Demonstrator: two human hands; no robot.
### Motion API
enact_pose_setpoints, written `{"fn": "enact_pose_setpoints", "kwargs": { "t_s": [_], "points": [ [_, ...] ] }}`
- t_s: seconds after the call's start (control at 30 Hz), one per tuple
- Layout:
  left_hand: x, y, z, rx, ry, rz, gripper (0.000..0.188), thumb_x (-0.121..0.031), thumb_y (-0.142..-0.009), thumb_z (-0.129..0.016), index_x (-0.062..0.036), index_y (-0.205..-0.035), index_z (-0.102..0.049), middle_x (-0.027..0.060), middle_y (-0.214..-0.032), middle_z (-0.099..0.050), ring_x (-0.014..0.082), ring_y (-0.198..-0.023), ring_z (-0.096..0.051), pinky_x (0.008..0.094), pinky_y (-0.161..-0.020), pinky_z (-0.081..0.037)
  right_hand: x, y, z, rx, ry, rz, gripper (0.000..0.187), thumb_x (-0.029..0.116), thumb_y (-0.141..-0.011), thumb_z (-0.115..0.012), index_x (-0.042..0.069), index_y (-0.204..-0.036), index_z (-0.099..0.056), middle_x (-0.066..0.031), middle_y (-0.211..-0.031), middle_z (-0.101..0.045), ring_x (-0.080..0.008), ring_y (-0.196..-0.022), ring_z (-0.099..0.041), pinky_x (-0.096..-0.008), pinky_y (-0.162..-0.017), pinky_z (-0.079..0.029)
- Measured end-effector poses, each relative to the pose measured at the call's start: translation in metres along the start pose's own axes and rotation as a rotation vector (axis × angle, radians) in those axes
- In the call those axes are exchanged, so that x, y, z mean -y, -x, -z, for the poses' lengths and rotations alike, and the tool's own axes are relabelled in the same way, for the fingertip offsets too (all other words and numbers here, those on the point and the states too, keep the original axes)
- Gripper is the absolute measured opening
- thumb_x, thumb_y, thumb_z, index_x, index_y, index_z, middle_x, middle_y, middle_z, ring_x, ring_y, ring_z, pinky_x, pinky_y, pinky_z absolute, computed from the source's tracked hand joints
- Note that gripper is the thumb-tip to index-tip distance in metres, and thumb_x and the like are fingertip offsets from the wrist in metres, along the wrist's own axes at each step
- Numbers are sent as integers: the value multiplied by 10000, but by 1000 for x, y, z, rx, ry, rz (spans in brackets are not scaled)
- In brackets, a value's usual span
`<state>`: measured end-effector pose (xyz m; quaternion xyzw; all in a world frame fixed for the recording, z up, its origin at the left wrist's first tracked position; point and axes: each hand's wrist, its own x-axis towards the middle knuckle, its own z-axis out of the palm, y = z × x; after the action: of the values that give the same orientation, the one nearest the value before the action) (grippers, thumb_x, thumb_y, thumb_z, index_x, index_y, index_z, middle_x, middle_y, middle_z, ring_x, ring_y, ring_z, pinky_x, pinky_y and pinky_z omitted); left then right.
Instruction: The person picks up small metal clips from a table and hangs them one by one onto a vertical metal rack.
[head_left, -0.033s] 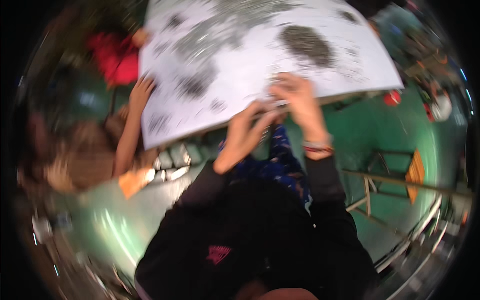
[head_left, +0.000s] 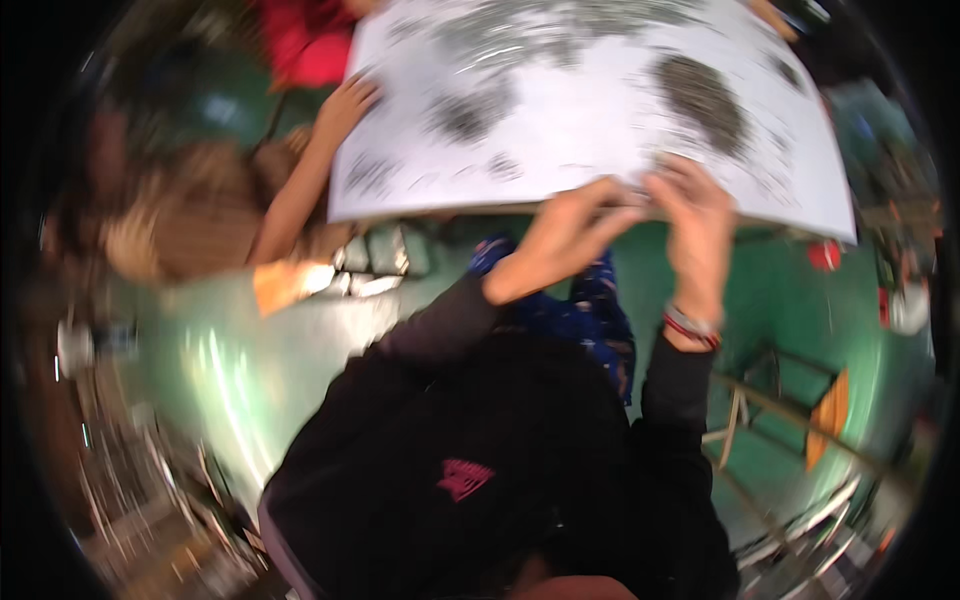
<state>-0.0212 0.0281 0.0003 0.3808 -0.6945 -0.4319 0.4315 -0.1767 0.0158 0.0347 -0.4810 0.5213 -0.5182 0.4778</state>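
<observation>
My left hand [head_left: 578,238] and my right hand [head_left: 698,222] meet at the near edge of a white-topped table [head_left: 590,120]. On both hands the thumb and fingers are pinched together. Whatever sits between the fingertips is too small and blurred to make out. Just beyond my right hand lies a dark grey-brown heap of small bits [head_left: 702,103]. Farther left is a smaller dark heap [head_left: 470,112], and loose dark specks are scattered over the white surface. A wide grey spread of bits [head_left: 540,35] covers the far part.
Another person's hand [head_left: 352,100] rests on the table's left edge; someone in red [head_left: 305,45] is beyond it. A stool with an orange-brown seat [head_left: 828,420] stands to my right on the green floor [head_left: 300,380]. A red round thing [head_left: 824,255] hangs near the table's right corner.
The view has turned, so the table and both hands appear farther right. My hands stay close together at the table's edge, fingers still pinched.
</observation>
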Motion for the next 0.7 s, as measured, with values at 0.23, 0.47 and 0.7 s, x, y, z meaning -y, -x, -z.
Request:
{"fn": "enact_pose_setpoints", "kwargs": {
  "t_s": [0.23,0.47,0.7],
  "points": [
    [11,-22,8,-86,36,-78,138,-131,-879,-566,-3,-930,-556,130,-822,-633,253,-758,-633,331,-653,-482,-12,-22,-4,-16,-264,108,204,-70,-756,-662,-93,-946,-592,-106,-779,-624,-113,-623,-544,-224,-561,-435],
    [23,-9,13,-73,-10,-44,238,-177,-838,-628,-24,-1009,-565,121,-899,-609,228,-828,-604,345,-690,-469,-14,-11,-19,-115,-165,169,193,-80,-751,-664,-82,-933,-601,-97,-758,-624,-101,-592,-530,-198,-543,-411],
    [133,-11,133,-561,-695,118,156,-151,-787,-627,-1,-818,-657,188,-779,-638,336,-709,-626,382,-636,-492,-8,-11,-23,-107,-70,154,198,-87,-747,-655,-93,-938,-603,-92,-752,-615,-105,-593,-528,-204,-547,-415]
  ]
}}
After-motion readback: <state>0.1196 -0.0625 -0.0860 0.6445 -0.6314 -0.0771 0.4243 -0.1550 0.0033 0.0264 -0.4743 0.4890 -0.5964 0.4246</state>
